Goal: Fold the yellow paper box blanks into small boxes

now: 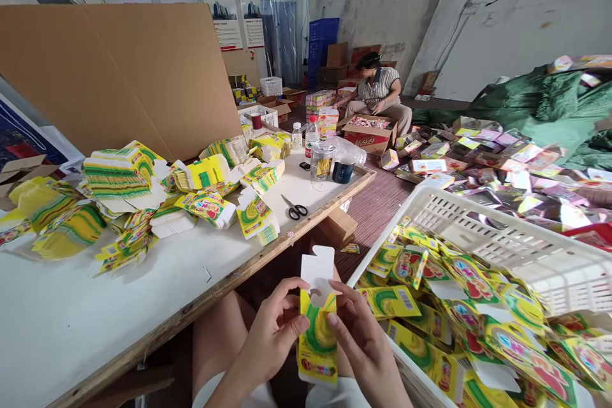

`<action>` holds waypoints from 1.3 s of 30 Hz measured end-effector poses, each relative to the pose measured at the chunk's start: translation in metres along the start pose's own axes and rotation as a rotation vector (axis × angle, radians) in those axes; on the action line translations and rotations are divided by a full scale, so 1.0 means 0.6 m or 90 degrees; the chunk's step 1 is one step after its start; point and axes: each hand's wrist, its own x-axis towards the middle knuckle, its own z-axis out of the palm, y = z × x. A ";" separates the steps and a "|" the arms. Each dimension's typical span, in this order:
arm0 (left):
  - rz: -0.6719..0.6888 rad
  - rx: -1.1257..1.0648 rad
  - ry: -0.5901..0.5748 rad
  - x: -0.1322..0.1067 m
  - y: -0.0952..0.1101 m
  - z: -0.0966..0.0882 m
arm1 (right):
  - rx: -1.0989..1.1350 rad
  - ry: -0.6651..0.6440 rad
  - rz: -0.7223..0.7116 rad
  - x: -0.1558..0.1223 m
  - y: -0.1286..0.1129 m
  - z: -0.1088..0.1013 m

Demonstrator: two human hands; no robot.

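Note:
Between my two hands is a small yellow and green carton [317, 338], upright over my lap, its white top flap raised. My left hand [275, 331] pinches its left edge near the opening with thumb and fingers. On the other edge, my right hand [361, 338] grips the carton, thumb on the printed front and fingers at the top side. Closest to the hands on the right is a white plastic basket [482, 210] heaped with similar yellow cartons [430, 306]. Flat carton stacks [119, 175] lie on the white table [157, 306] to the left.
Black scissors [295, 209] lie near the table's wooden edge, beyond them a water bottle [312, 140], a glass jar [322, 162] and a dark mug [343, 169]. A co-worker [380, 92] sits behind an open box [368, 134]. Many pink cartons [502, 153] are piled on the floor.

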 end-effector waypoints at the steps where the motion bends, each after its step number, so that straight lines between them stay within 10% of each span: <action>1: -0.009 -0.009 -0.019 0.000 -0.001 -0.001 | -0.011 -0.018 0.002 0.000 -0.006 -0.003; 19: -0.006 0.057 -0.010 0.007 -0.001 0.003 | -0.154 0.079 -0.106 0.005 -0.002 -0.019; 26: 0.009 0.138 0.018 0.006 -0.007 0.002 | -0.124 0.000 0.079 0.010 0.010 -0.005; 39: -0.034 0.079 0.008 0.003 -0.011 0.002 | -0.304 0.017 0.066 0.014 0.033 0.002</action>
